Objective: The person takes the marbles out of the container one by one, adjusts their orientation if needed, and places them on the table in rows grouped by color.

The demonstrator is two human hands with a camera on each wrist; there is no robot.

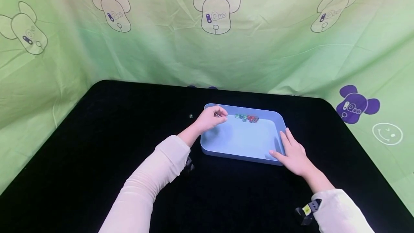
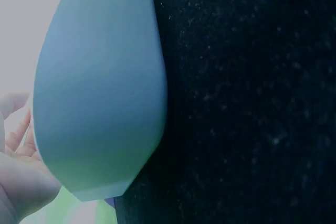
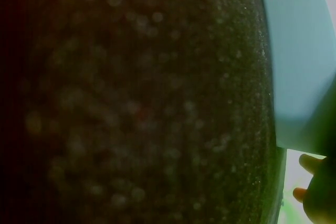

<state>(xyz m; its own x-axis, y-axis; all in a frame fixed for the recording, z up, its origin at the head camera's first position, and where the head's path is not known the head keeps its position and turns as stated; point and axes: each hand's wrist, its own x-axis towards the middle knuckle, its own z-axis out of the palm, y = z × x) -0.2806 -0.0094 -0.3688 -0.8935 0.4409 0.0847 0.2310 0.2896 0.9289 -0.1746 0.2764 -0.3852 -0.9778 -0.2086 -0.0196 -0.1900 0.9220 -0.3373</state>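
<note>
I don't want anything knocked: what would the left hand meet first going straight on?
Probably the small green pieces, though the left hand's height above the blue tray is unclear.

Wrinkled green cloth [image 1: 161, 60] hangs behind a black table [image 1: 90, 154], outlined bear-like heads [image 1: 216, 14] running from ten to two o'clock, a purple head [image 1: 356, 106] at three.
</note>
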